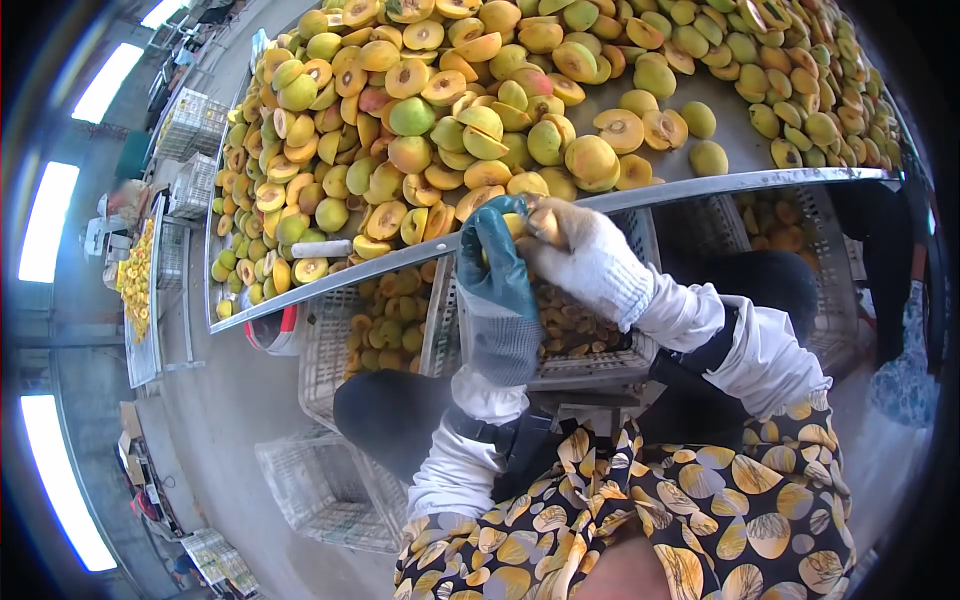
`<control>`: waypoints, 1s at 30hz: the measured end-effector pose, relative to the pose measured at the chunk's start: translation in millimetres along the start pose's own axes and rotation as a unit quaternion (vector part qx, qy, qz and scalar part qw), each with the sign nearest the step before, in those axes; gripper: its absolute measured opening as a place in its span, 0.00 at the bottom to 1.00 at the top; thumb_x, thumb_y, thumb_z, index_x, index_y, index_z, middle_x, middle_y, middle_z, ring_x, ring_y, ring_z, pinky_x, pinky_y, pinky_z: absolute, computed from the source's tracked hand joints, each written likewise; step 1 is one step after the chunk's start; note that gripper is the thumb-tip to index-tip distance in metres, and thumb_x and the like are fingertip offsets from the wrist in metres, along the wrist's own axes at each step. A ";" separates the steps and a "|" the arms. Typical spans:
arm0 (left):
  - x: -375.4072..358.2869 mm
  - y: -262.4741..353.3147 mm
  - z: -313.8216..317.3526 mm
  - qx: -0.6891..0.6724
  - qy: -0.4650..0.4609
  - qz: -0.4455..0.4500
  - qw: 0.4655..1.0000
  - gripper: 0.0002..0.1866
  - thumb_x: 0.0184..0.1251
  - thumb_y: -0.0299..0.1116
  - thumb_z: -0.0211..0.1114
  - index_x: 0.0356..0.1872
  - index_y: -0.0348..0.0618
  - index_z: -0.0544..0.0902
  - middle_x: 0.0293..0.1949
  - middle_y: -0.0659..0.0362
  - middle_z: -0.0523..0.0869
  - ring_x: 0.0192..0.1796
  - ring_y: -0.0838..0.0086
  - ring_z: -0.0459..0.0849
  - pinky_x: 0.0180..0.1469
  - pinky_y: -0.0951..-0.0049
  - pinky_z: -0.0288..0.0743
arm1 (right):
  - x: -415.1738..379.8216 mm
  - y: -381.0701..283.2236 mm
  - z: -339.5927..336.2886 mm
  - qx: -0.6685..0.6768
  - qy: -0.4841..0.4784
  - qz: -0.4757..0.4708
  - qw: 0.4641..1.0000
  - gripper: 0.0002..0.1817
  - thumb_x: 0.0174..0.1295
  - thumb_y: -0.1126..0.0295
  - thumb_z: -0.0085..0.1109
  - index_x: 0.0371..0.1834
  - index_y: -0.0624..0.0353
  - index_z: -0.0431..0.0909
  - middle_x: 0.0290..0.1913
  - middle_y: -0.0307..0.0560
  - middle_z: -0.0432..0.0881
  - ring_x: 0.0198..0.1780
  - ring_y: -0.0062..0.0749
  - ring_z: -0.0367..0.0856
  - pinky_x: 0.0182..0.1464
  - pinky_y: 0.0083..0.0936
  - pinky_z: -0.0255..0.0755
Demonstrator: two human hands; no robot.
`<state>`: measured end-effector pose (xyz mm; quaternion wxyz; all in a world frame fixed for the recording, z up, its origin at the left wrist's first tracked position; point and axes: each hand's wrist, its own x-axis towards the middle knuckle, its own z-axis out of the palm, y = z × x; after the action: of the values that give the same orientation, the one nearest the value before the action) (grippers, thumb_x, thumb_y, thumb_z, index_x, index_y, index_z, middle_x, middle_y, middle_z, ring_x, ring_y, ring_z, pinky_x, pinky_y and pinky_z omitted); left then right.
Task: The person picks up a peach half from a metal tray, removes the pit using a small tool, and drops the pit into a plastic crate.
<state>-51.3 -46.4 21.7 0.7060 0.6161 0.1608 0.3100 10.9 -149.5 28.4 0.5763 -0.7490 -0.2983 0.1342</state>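
My left hand (pixel 494 285), in a teal coated glove with a grey knit cuff, is closed around a yellow peach piece (pixel 515 224) at the table's front edge. My right hand (pixel 590 258), in a white knit glove, meets it there with fingers bent against the fruit. Whether those fingers also hold a small tool is hidden. Just beyond both hands, halved and whole peaches (pixel 420 115) are heaped on the metal table (pixel 610 92). Cut faces show brown pits in some halves.
The table's raised metal rim (pixel 400 257) runs in front of me. A white handle (pixel 322 249) lies among the fruit. Below stand a crate of peaches (pixel 388 320) and a crate of darker pieces (pixel 575 330). Another plastic crate (pixel 330 485) is at lower left; a person (pixel 905 300) is at right.
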 end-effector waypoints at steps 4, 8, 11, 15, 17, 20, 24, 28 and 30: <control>6.0 -8.7 -11.0 0.030 -0.021 0.037 0.999 0.21 0.83 0.44 0.54 0.62 0.35 0.77 0.54 0.51 0.85 0.54 0.68 0.85 0.57 0.70 0.81 | -0.5 -27.2 -20.7 0.133 -0.149 0.198 0.960 0.17 0.65 0.57 0.63 0.44 0.63 0.79 0.27 0.48 0.83 0.26 0.36 0.84 0.30 0.31 0.77; 11.0 -14.9 -27.9 0.021 -0.021 0.084 0.996 0.27 0.83 0.51 0.50 0.65 0.35 0.71 0.58 0.46 0.82 0.55 0.60 0.85 0.55 0.64 0.85 | -6.5 -31.2 -28.2 0.056 -0.163 0.163 0.972 0.22 0.72 0.50 0.57 0.42 0.63 0.80 0.24 0.42 0.79 0.23 0.27 0.80 0.27 0.27 0.75; 10.3 -10.4 -24.3 -0.166 -0.008 -0.056 0.985 0.28 0.83 0.54 0.48 0.64 0.37 0.73 0.57 0.47 0.83 0.54 0.60 0.86 0.55 0.63 0.85 | -12.6 -26.8 -20.5 -0.010 -0.151 0.114 0.982 0.25 0.74 0.47 0.53 0.42 0.62 0.80 0.27 0.55 0.82 0.31 0.51 0.85 0.34 0.40 0.78; 5.6 -7.3 -15.2 -0.129 0.001 -0.030 0.991 0.27 0.83 0.54 0.48 0.61 0.38 0.76 0.54 0.50 0.85 0.53 0.63 0.86 0.55 0.64 0.84 | -15.7 -18.9 -11.5 -0.065 -0.097 0.058 0.992 0.27 0.75 0.46 0.51 0.40 0.63 0.81 0.31 0.63 0.83 0.39 0.63 0.84 0.40 0.47 0.78; 3.6 1.1 -11.2 -0.094 0.012 -0.008 0.995 0.27 0.83 0.54 0.48 0.59 0.38 0.78 0.53 0.51 0.86 0.51 0.65 0.86 0.55 0.65 0.83 | -16.0 -15.1 -8.2 -0.057 -0.092 0.045 0.993 0.27 0.75 0.46 0.50 0.39 0.64 0.80 0.30 0.62 0.83 0.37 0.61 0.84 0.39 0.46 0.78; -1.9 5.2 -7.0 -0.040 0.032 0.031 0.998 0.27 0.84 0.53 0.48 0.57 0.37 0.80 0.51 0.51 0.86 0.50 0.67 0.85 0.53 0.68 0.81 | -13.6 -17.3 -7.0 -0.005 -0.126 0.074 0.989 0.29 0.76 0.45 0.48 0.38 0.64 0.80 0.27 0.57 0.82 0.30 0.52 0.84 0.33 0.41 0.78; -3.3 2.3 -5.8 0.049 0.051 0.101 0.992 0.26 0.85 0.50 0.46 0.56 0.35 0.80 0.50 0.52 0.86 0.49 0.68 0.85 0.53 0.69 0.81 | -11.5 -36.2 -13.9 0.168 -0.207 0.240 0.933 0.30 0.76 0.41 0.45 0.39 0.61 0.77 0.22 0.44 0.77 0.19 0.31 0.78 0.19 0.29 0.72; -5.8 11.0 0.0 0.066 0.051 0.111 0.990 0.25 0.86 0.47 0.46 0.57 0.33 0.80 0.51 0.51 0.85 0.49 0.68 0.85 0.52 0.70 0.80 | -10.7 -36.3 -15.7 0.224 -0.238 0.266 0.907 0.30 0.75 0.38 0.44 0.41 0.59 0.75 0.20 0.37 0.72 0.14 0.22 0.71 0.11 0.22 0.65; -5.1 10.1 -0.5 0.088 0.038 0.136 0.986 0.25 0.86 0.47 0.45 0.57 0.33 0.80 0.51 0.51 0.85 0.49 0.68 0.84 0.52 0.71 0.80 | -11.2 -37.9 -16.7 0.237 -0.226 0.269 0.906 0.30 0.75 0.38 0.46 0.39 0.58 0.75 0.19 0.36 0.71 0.13 0.22 0.69 0.11 0.22 0.63</control>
<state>-57.9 -48.7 30.6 0.5934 0.6800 0.1288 0.4109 0.1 -163.3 67.5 0.5957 -0.5921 -0.1671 0.5164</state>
